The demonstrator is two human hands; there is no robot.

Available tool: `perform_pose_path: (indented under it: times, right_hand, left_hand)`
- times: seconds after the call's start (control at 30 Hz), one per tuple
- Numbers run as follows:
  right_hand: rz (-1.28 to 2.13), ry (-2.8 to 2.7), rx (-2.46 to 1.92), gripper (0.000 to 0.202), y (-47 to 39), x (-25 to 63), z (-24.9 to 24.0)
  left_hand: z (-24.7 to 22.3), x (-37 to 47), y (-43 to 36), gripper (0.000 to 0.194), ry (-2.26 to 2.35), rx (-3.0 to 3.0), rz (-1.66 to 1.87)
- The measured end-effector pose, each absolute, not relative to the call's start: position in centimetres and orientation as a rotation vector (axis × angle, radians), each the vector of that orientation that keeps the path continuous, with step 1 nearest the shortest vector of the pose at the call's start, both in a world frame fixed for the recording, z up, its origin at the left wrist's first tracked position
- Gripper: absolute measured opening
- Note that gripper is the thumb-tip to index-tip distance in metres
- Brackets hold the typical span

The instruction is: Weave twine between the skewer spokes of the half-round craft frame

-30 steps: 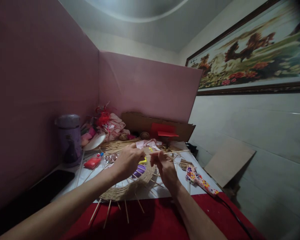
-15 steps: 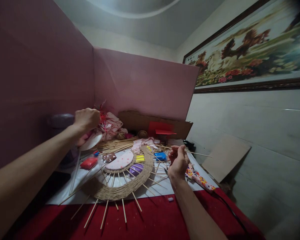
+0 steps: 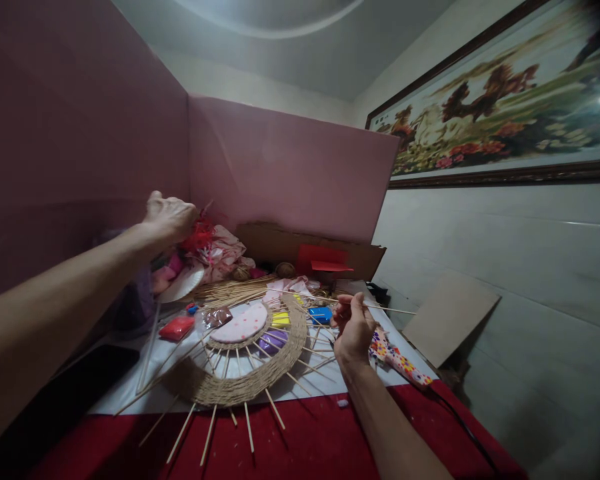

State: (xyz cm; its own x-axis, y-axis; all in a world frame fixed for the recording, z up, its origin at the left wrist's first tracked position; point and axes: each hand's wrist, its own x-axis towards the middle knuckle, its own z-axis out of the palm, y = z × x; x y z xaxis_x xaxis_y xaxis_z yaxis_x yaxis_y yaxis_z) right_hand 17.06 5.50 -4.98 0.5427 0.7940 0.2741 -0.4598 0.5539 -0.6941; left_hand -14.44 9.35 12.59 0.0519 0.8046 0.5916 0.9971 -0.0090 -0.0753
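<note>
A thin stick (image 3: 393,311) is clamped in the right hand (image 3: 354,330), held above the worktop (image 3: 320,437). Left of that hand, a woven piece (image 3: 240,388) with radiating sticks (image 3: 209,435) lies near a blue packet (image 3: 321,315). The 2 hands are well apart; whether the raised left hand (image 3: 169,217) holds anything, I cannot tell.

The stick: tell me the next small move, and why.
I'd probably bring the left hand to the stick, near its left end, to steady it: only the right hand grips it, with both ends jutting out, while the left hand is raised away from it.
</note>
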Motion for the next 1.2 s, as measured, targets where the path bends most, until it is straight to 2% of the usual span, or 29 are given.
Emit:
perform_pose_path:
  times: [0.23, 0.47, 0.77, 1.2]
  right_hand:
    - [0.821, -0.643, -0.601, 0.04, 5.3, 16.9, -5.0]
    - [0.85, -0.668, -0.603, 0.039, 5.2, 16.7, -4.9]
    - [0.844, -0.67, -0.606, 0.038, 5.2, 16.8, -5.0]
    - [0.83, -0.701, -0.629, 0.04, 5.2, 16.7, -5.2]
  left_hand:
    - [8.2, -10.6, 7.4, 0.028, -1.946, -1.89, -0.497]
    - [2.3, -9.2, 7.1, 0.022, -2.047, -2.104, -0.656]
    - [-0.5, -11.3, 8.3, 0.023, -2.113, -1.918, -0.7]
    - [-4.8, -14.7, 8.1, 0.029, -2.168, -2.027, -0.484]
